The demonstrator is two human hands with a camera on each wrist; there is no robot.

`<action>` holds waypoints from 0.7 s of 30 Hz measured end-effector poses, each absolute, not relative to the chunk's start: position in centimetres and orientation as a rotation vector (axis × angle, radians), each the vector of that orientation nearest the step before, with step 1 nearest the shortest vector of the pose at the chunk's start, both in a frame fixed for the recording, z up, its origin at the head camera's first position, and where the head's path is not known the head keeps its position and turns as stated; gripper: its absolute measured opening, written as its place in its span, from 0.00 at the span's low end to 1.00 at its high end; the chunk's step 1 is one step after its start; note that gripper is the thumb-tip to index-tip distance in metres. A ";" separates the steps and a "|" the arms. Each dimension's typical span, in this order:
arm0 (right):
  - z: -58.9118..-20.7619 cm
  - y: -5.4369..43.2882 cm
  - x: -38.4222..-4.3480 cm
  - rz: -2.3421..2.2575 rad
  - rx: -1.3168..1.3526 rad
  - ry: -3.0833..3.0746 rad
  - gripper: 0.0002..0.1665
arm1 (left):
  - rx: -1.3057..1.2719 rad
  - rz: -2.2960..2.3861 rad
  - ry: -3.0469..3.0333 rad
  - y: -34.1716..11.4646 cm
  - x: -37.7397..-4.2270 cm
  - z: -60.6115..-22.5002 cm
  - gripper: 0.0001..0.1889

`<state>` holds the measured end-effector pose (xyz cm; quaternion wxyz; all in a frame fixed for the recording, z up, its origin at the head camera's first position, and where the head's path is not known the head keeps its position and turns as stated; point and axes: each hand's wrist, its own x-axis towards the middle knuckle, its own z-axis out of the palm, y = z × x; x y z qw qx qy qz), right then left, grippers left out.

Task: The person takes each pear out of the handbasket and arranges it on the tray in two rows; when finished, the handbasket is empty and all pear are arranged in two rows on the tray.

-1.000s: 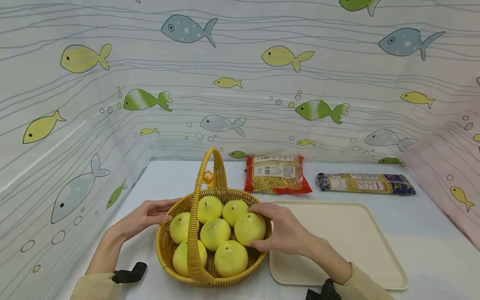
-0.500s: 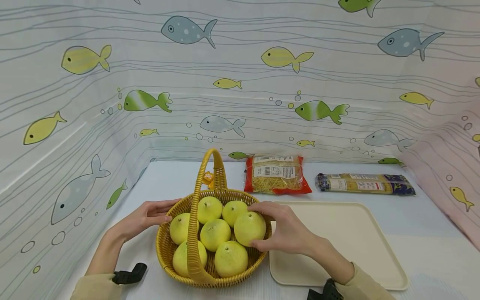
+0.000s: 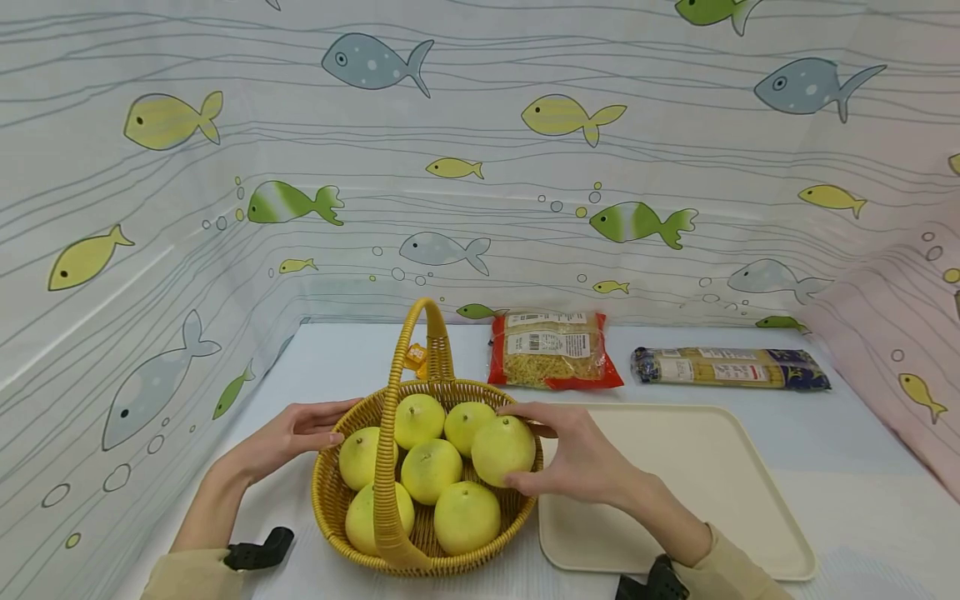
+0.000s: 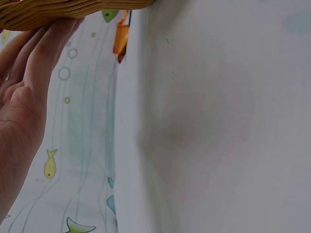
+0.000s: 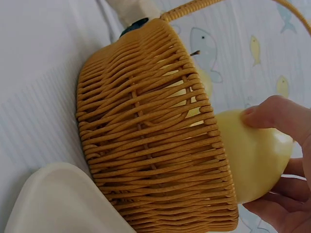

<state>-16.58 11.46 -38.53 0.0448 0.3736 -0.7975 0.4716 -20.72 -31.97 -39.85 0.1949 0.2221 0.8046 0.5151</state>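
1. Head view: A brown basket (image 3: 322, 500) with a tall handle (image 3: 384, 500) holds seven yellow fruits. The one that matters, the held fruit (image 3: 502, 454), is on the basket's 3 o'clock side, stem up. It is round, so it has no long way to line up. The right hand (image 3: 577, 458) comes in from 3 o'clock and is the nearer hand; its thumb and fingers curve round the fruit. The left hand (image 3: 288, 437) is across the basket, between 9 and 10 o'clock, with straight fingers by the rim. A cream tray (image 3: 675, 500) lies at 3 o'clock, just beside the basket. The red bag (image 3: 555, 354) is at 1 o'clock, and the long pack (image 3: 731, 368) is at 2 o'clock.

2. Left wrist view: The basket's edge is at 11 o'clock. The left hand's fingers reach up to it, long and straight, and seem to touch it from outside. They aren't curled round anything here.

3. Right wrist view: The held fruit pokes out past the rim, at 3 o'clock from the basket wall. The thumb is on one side and the fingers are on the other, so the grip is snug. I can't tell what the hidden part of the fruit touches. A tray corner shows at 7 o'clock.
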 end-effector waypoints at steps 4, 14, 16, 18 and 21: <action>-38.2 11.7 -16.5 1.472 1.105 -2.426 0.36 | 0.638 1.455 2.241 -32.0 -20.7 -39.9 0.28; -37.2 12.6 -16.8 1.411 1.042 -2.423 0.38 | 0.657 1.465 2.230 -32.0 -20.8 -39.9 0.28; -37.1 12.7 -16.9 1.411 1.025 -2.426 0.38 | 0.657 1.463 2.230 -32.1 -20.9 -39.9 0.28; -37.0 12.9 -16.9 1.418 1.008 -2.428 0.37 | 0.654 1.461 2.232 -32.1 -20.9 -39.9 0.28; -36.9 13.0 -16.9 1.425 0.999 -2.429 0.37 | 0.647 1.460 2.235 -32.0 -20.8 -40.0 0.28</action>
